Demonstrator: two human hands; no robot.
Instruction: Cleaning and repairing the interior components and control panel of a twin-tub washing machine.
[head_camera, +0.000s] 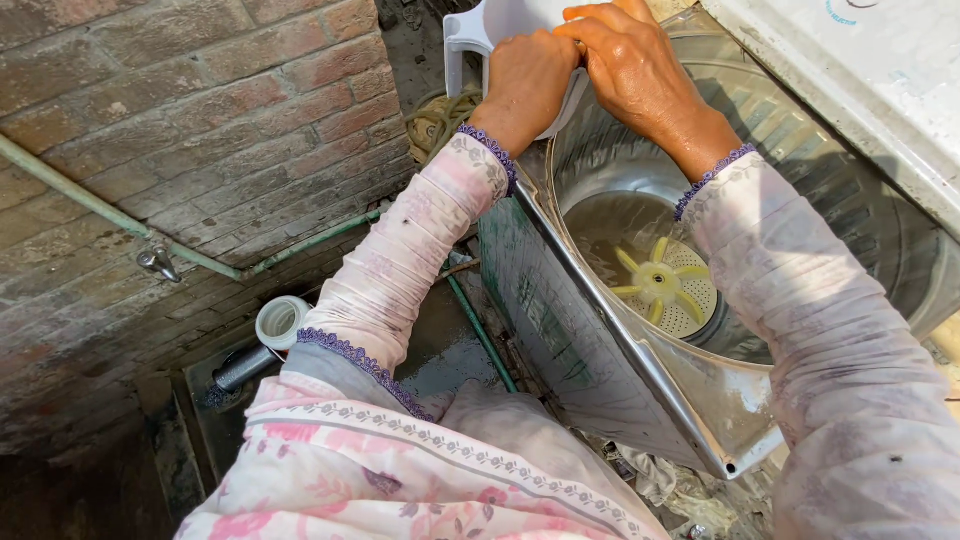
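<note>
My left hand (527, 80) and my right hand (628, 62) both grip a white plastic jug (468, 30) with a handle, held at the far rim of a top-loading washing machine tub (600, 160). The jug tilts over the tub and my hands hide most of it. Down inside the metal tub, a yellow and white agitator (662, 282) sits in shallow murky water. Both arms wear pale floral sleeves with purple trim.
A brick wall (200, 120) stands at the left with a green pipe (80, 195) and a metal tap (158, 262). A white pipe end (280, 322) lies on wet ground below. The machine's white lid (860, 70) is raised at the right. A green hose (480, 335) runs beside the machine.
</note>
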